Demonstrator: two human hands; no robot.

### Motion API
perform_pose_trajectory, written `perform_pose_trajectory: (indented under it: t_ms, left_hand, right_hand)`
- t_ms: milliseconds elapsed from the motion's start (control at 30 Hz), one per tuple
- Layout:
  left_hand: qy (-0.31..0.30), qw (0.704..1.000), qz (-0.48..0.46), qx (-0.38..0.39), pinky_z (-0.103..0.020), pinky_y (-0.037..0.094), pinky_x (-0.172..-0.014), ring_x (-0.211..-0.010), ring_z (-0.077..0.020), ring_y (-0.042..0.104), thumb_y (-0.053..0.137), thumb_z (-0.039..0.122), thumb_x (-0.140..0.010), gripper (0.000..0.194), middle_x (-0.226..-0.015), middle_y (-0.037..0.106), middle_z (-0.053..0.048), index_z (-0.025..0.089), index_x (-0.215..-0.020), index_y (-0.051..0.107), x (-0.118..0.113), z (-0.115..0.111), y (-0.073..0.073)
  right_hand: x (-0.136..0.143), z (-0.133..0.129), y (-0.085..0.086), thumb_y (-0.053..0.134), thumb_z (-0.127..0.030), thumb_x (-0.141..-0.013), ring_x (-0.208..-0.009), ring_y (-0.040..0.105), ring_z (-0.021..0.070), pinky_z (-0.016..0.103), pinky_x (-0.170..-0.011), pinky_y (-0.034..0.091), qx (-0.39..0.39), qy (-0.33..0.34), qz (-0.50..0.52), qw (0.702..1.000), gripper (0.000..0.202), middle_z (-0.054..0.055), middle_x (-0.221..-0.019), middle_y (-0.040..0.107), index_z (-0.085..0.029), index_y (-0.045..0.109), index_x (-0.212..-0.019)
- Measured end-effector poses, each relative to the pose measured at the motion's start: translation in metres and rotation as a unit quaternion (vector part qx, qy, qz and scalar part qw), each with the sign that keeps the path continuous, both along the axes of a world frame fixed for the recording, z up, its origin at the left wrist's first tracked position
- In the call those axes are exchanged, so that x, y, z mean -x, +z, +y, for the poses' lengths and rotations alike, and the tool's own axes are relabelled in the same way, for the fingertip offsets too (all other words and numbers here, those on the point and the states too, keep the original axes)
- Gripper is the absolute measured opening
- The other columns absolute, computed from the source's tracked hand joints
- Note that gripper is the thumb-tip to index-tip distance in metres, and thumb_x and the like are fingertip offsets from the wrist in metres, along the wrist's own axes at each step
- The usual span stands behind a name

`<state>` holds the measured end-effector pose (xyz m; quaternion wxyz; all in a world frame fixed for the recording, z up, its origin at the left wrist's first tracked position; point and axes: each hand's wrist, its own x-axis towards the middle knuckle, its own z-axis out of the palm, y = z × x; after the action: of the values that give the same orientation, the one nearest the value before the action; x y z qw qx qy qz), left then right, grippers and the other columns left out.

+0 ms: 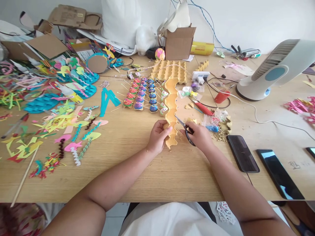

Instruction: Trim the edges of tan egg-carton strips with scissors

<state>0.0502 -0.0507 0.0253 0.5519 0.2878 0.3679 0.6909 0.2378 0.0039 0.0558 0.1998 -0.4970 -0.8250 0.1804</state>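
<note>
My left hand [158, 136] is closed on the near part of a long yellow egg-carton strip [171, 98], thumb on top. The strip stretches away from me over the table, with its cups in a row. In my right hand [199, 133] is a pair of black-handled scissors [181, 122]; the blades point toward the strip's right edge, near a cup. Whether the blades touch the card, I cannot tell. Left of the strip stand rows of painted egg-carton cups, with red ones [130, 95], purple ones [140, 95] and blue ones [153, 98], and thin sticks poking out.
Behind the strip lies a larger yellow egg tray [172, 67]. Paper scraps [56, 121] and teal paper strips [108, 100] spread across the left. To the right are a red-handled tool [204, 108], a red cup [222, 95], a white fan [268, 72] and phones [243, 153].
</note>
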Motion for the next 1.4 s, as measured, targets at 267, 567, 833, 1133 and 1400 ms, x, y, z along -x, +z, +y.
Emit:
perform_pose_trajectory:
  t_ms: [267,567,833,1133,1400]
  left_hand:
    - [0.001,1.000,0.019,0.005,-0.020,0.051,-0.060,-0.067,-0.0084,0.062,0.089,0.039,-0.070,0.041,-0.083,0.066,0.004,0.024,-0.095,0.060,0.001,-0.001,-0.002]
    - [0.005,1.000,0.013,-0.005,-0.020,0.052,-0.061,-0.068,-0.0084,0.063,0.089,0.038,-0.071,0.040,-0.084,0.068,0.004,0.023,-0.095,0.061,0.001,-0.001,-0.003]
    - [0.002,1.000,-0.013,-0.005,-0.026,0.057,-0.070,-0.073,-0.0116,0.069,0.090,0.043,-0.068,0.045,-0.089,0.073,0.001,0.022,-0.095,0.060,0.000,0.001,0.001]
    - [0.005,1.000,-0.006,-0.011,-0.020,0.052,-0.063,-0.067,-0.0078,0.063,0.091,0.040,-0.067,0.044,-0.081,0.069,0.004,0.022,-0.094,0.061,-0.001,-0.001,0.000]
    - [0.006,1.000,0.007,-0.013,-0.020,0.051,-0.062,-0.067,-0.0084,0.062,0.089,0.039,-0.068,0.043,-0.081,0.067,0.004,0.022,-0.094,0.060,0.000,-0.001,0.001]
  right_hand:
    - [0.001,-0.002,-0.001,0.060,-0.059,-0.092,-0.063,0.060,0.0189,0.028,-0.058,0.034,-0.007,-0.018,-0.006,1.000,0.039,0.004,-0.073,0.071,-0.025,0.073,-0.105]
    - [0.002,-0.002,-0.001,0.061,-0.056,-0.093,-0.063,0.055,0.0169,0.028,-0.059,0.033,0.000,0.001,0.013,1.000,0.033,0.003,-0.071,0.067,-0.024,0.068,-0.089]
    - [0.005,-0.003,-0.005,0.070,-0.057,-0.086,-0.059,0.046,0.0131,0.025,-0.057,0.034,0.085,0.027,0.158,0.983,0.036,-0.004,-0.063,0.051,-0.022,0.062,-0.085]
    - [0.002,-0.003,0.004,0.063,-0.058,-0.090,-0.056,0.051,0.0152,0.026,-0.055,0.031,0.004,0.005,0.035,0.999,0.039,0.000,-0.063,0.059,-0.021,0.071,-0.101]
    - [0.000,-0.001,0.001,0.061,-0.056,-0.091,-0.060,0.055,0.0162,0.027,-0.057,0.032,0.001,-0.004,0.012,1.000,0.036,0.002,-0.069,0.066,-0.023,0.073,-0.101]
